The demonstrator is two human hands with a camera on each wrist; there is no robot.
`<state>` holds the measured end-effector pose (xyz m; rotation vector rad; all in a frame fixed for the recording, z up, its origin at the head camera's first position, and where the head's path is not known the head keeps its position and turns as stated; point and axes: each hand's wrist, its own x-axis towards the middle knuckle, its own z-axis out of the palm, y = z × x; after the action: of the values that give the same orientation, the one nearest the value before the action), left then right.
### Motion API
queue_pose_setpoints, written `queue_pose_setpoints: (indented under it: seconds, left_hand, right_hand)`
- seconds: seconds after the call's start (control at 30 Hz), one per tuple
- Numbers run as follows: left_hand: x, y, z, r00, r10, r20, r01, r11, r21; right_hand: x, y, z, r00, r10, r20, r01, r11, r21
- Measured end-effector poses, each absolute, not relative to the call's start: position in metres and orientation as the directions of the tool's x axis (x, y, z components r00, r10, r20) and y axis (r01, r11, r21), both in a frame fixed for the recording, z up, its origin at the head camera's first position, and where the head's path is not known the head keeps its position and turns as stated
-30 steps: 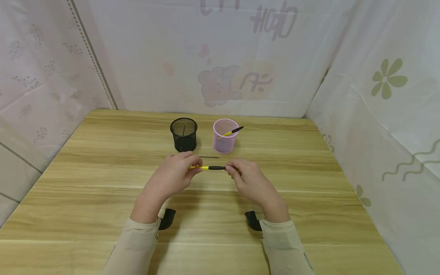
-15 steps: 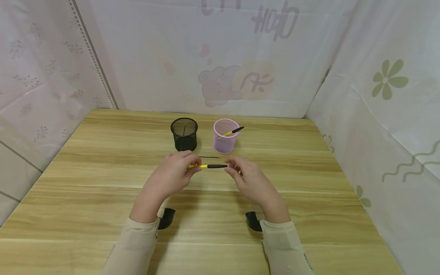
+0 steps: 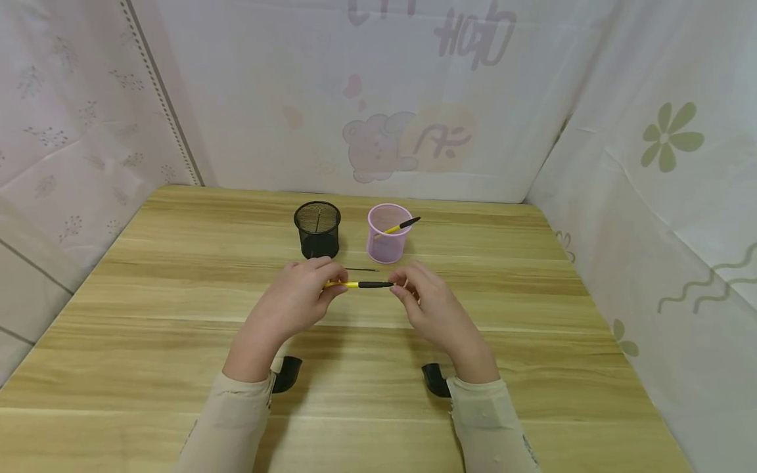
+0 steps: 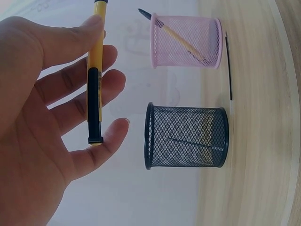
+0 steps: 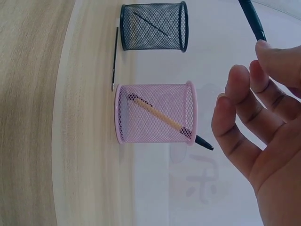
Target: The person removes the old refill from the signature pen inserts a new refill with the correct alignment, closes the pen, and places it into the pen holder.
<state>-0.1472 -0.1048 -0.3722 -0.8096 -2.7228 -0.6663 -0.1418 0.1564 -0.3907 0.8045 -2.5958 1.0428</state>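
A yellow and black ballpoint pen [image 3: 353,284] lies level between the two hands above the table. My left hand [image 3: 301,292] pinches its yellow barrel; the black clip points back toward the palm in the left wrist view [image 4: 94,106]. My right hand [image 3: 432,302] has thumb and fingertips at the pen's black tip, pinching it; the index finger is mostly hidden in the right wrist view. Just beyond the hands, a thin dark pen refill [image 3: 362,269] lies on the table, partly covered by the left hand in the head view.
A black mesh pen cup [image 3: 319,240] at the back holds a thin dark refill. To its right stands a pink mesh pen cup [image 3: 386,248] with another yellow and black pen [image 3: 408,223] leaning out. Patterned cloth [image 3: 266,98] hangs behind the wooden table [image 3: 532,407].
The right hand's fingers parted slightly from the pen's tip half a second ago and now meet it again. The left hand has kept its hold, nearly still.
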Motion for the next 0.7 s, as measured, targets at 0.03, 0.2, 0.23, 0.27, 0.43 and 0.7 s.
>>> queue_pose_setpoints:
  seconds: [0.03, 0.2, 0.23, 0.27, 0.43, 0.7]
  left_hand:
    - [-0.1472, -0.1047, -0.3721, -0.824, 0.46, 0.33, 0.561, 0.745, 0.361]
    - [-0.148, -0.1046, -0.3718, -0.828, 0.459, 0.323, 0.556, 0.747, 0.365]
    - [-0.148, -0.1046, -0.3717, -0.828, 0.459, 0.322, 0.556, 0.747, 0.364]
    - [-0.1479, -0.1047, -0.3715, -0.828, 0.459, 0.322, 0.556, 0.748, 0.363]
    - [-0.1472, -0.1047, -0.3699, -0.824, 0.463, 0.327, 0.561, 0.748, 0.355]
    - [-0.1475, -0.1053, -0.369, -0.819, 0.467, 0.333, 0.567, 0.746, 0.35]
  right_hand:
    - [-0.1418, 0.1564, -0.3907, -0.823, -0.405, 0.399, -0.568, 0.596, -0.567]
    - [-0.1426, 0.1562, -0.3915, -0.827, -0.406, 0.389, -0.563, 0.599, -0.569]
    - [-0.1431, 0.1561, -0.392, -0.825, -0.408, 0.39, -0.565, 0.598, -0.569]
    - [-0.1432, 0.1561, -0.3921, -0.825, -0.41, 0.388, -0.565, 0.599, -0.568]
    - [-0.1441, 0.1558, -0.3925, -0.827, -0.415, 0.379, -0.562, 0.602, -0.568]
    - [-0.1456, 0.1549, -0.3933, -0.839, -0.415, 0.351, -0.543, 0.619, -0.568]
